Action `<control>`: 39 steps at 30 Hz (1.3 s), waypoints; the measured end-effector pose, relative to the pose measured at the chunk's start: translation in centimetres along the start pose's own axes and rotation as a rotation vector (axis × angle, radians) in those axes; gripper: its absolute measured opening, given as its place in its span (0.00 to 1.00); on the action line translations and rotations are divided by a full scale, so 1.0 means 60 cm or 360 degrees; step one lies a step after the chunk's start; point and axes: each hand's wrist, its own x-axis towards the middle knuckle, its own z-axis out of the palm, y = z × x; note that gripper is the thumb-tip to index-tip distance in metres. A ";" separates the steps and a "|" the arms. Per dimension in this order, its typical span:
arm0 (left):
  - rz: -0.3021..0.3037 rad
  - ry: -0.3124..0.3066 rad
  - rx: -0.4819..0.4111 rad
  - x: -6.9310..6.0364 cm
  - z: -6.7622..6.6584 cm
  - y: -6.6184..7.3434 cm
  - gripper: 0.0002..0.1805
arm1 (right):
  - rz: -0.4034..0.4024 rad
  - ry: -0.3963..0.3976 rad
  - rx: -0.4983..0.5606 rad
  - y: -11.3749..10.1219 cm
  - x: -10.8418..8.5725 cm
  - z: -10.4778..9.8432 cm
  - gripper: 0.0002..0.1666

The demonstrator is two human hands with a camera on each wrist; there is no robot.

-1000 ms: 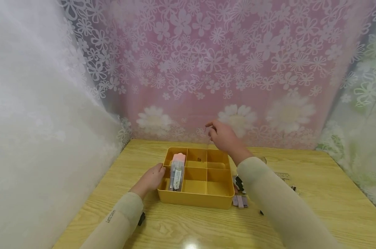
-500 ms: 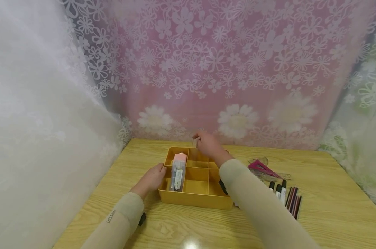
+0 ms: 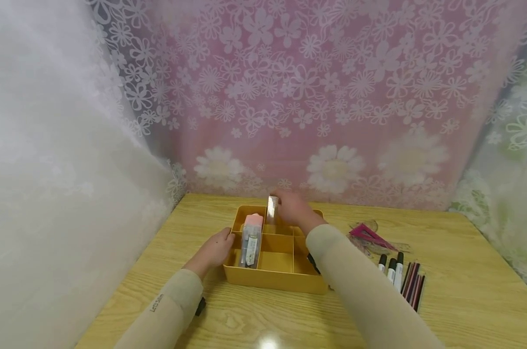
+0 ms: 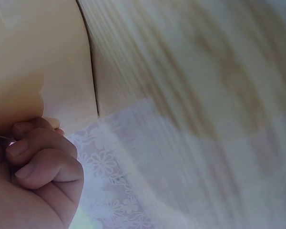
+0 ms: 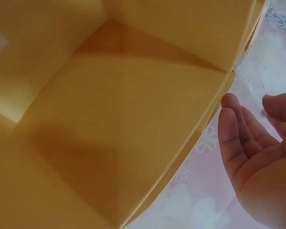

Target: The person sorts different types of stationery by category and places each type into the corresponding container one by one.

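Note:
A yellow divided storage box point(image 3: 276, 281) stands on the wooden table. My left hand point(image 3: 215, 247) grips its left wall, fingers curled over the edge in the left wrist view. My right hand point(image 3: 294, 208) is over the back middle compartment and pinches a clear, shiny flat strip point(image 3: 272, 209) by its upper part. The strip hangs upright and catches the light; its exact kind cannot be told. In the right wrist view the thumb and fingers point(image 5: 227, 129) are beside the box wall. A translucent case with a pink top point(image 3: 252, 242) leans lengthwise in the left compartments.
To the right lie a magenta set square point(image 3: 371, 236) among clear drawing tools, several black-capped white markers point(image 3: 391, 269) and a bundle of dark pencils point(image 3: 413, 286). My right sleeve hides part of the table. A floral curtain point(image 3: 289, 97) hangs behind.
My right hand has moved left and down to the back middle compartment, with the clear strip now turned to show its shiny face. The left hand stays at the box's left wall.

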 end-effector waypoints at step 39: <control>-0.0026 -0.0007 -0.0050 -0.002 -0.001 0.004 0.29 | 0.0058 -0.0112 -0.0125 0.147 -0.090 -0.122 0.21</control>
